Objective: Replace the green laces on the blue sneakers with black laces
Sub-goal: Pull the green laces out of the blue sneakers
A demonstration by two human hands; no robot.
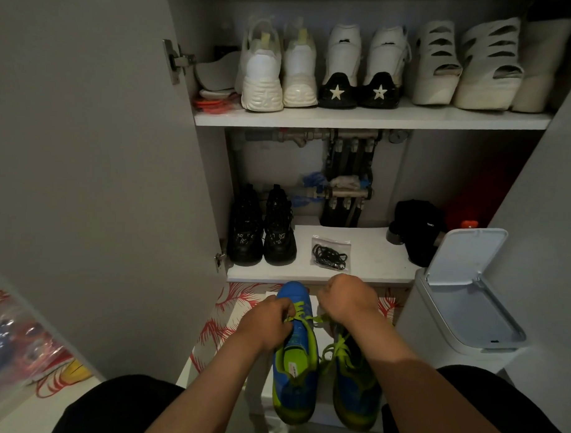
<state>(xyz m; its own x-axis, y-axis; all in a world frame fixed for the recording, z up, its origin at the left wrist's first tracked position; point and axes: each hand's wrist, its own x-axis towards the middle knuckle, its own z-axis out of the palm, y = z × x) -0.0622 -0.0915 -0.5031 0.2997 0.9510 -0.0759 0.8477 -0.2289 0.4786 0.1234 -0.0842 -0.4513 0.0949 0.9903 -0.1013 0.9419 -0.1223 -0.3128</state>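
Left hand (268, 326) pinches the green lace (302, 311); right hand (346, 299), fingers curled, seemingly grips it too. Loosen evenly, eyelet by eyelet.

Hidden and blurred
The right hand (346, 299) covered the toe of the right sneaker (354, 388); the plastic bag (20, 346) at the left edge was blurred.

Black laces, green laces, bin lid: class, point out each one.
black laces (329, 255): head view, middle of the coil.
green laces (300, 307): head view, a crossed strand.
bin lid (464, 255): head view, inner face.
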